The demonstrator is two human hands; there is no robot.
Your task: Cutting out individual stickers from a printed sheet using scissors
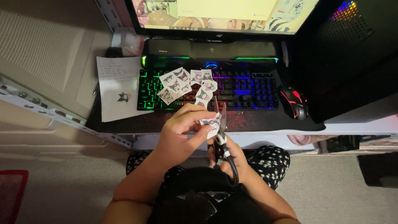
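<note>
My left hand [180, 130] pinches a small cut-out sticker piece [211, 123] printed with a cartoon figure, held in front of the desk edge. My right hand [232, 159] grips black-handled scissors [222, 137], blades pointing up and closing on that piece. Several more cartoon sticker cut-outs [182, 85] lie spread over the left half of a keyboard [244, 89] lit in green, blue and purple.
A white sheet of paper [114, 91] with handwriting and one cartoon sticker lies left of the keyboard. A black and red mouse [294, 101] sits at right. A monitor [219, 16] and a dark soundbar [209, 49] stand behind. My lap in dotted fabric is below.
</note>
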